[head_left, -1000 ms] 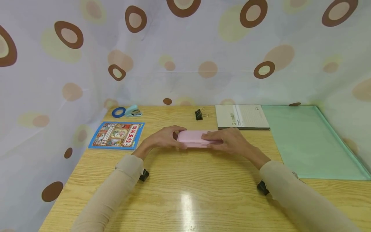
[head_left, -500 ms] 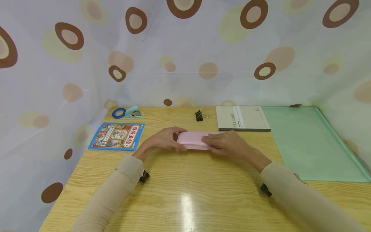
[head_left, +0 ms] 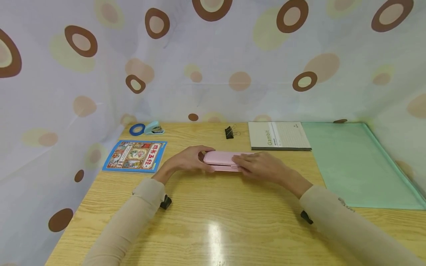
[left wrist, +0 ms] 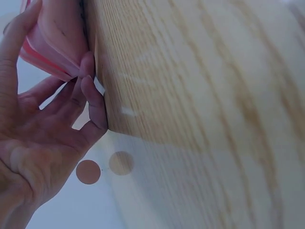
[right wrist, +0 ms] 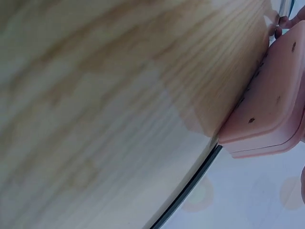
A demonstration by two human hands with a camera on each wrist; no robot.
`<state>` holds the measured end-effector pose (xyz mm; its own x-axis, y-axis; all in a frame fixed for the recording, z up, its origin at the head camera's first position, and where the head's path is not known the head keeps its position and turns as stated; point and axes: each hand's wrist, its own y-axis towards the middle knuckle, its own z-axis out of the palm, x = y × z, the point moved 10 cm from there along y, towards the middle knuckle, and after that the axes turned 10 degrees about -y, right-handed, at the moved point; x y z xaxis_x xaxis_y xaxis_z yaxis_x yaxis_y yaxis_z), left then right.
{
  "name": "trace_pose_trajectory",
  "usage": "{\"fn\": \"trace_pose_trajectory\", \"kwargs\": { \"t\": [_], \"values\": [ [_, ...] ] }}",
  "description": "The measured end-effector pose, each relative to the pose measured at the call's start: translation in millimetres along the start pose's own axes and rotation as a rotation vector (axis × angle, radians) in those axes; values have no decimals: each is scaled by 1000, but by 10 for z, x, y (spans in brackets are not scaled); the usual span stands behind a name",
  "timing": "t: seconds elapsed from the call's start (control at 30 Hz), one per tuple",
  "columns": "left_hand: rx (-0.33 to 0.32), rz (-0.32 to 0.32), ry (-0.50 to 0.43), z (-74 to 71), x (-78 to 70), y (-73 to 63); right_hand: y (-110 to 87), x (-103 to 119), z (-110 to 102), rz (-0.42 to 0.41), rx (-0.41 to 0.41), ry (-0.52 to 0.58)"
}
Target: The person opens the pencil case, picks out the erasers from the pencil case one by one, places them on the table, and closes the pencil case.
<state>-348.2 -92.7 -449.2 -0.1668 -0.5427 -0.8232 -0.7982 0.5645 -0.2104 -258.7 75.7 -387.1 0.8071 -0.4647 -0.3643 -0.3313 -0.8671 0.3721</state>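
Spotted cloth point(head_left: 216, 48) is hung behind and beside the counter point(head_left: 199, 214), a light wood-grain top. Green mat point(head_left: 359, 170) is laid at the back right corner, glossy and see-through-looking, its far side along the back edge. Notebook point(head_left: 291, 136), marked "Gambit", is set flat at the back edge, right of middle, right by the mat; contact can't be told. Blue-bordered book point(head_left: 135, 156) is laid flat by the left edge, toward the back.

Pink case point(head_left: 222, 159) is held lengthwise mid-counter, nearer the back edge, in front of clip and notebook. A thin dark gap is shown at its front left, between lid and base; contact of the base with the counter can't be confirmed.

Left-hand grip point(head_left: 188, 159): closed on the case's left end, thumb at front, fingers behind. Right-hand grip point(head_left: 266, 166): closed over the right end, fingers on the lid; thumb hidden.

Light blue stapler point(head_left: 154, 128) and blue tape roll point(head_left: 137, 134) are placed side by side at the back left corner. Black clip point(head_left: 229, 133) is left of the notebook, near the back edge, wire handles pointed right.
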Motion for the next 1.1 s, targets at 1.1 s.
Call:
{"fn": "trace_pose_trajectory", "kwargs": {
  "t": [1.1],
  "values": [
    [-46, 63, 20, 107, -31, -44, -456, -996, -37, 551, 75, 546]
  ]
}}
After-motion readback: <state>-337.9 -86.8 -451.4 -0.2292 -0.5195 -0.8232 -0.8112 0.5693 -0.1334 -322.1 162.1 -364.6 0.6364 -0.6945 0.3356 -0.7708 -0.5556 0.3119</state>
